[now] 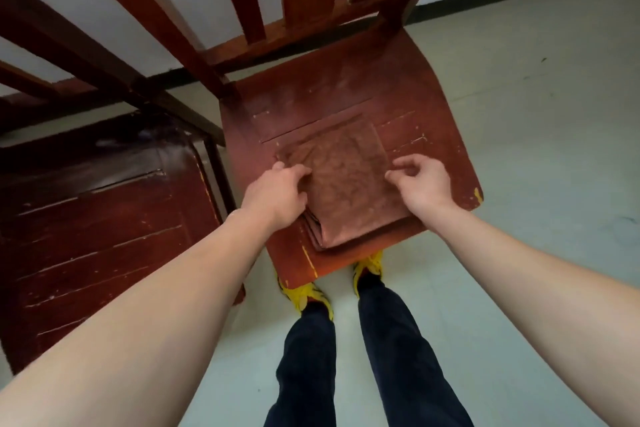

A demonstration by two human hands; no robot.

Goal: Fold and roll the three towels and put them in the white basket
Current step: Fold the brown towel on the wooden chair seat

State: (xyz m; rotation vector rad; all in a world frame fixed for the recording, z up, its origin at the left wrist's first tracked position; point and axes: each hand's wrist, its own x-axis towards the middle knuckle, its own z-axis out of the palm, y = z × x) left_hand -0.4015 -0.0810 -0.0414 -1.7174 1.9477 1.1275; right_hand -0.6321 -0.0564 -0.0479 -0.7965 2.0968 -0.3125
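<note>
While I'm gripping the top one: towel stack on a chair

As the stack of brown towels (322, 236) sits flat on the red chair seat (311, 97), toward its front edge, I've got the top towel (346, 180) by both sides. My left hand (277, 191) has its fingers (299, 170) curled over the left edge, and my right hand (424, 184) pinches the right edge. My yellow shoes (308, 295) poke out under the seat front. A second red chair (104, 218) stands just to my left on the pale floor (519, 114).
</note>
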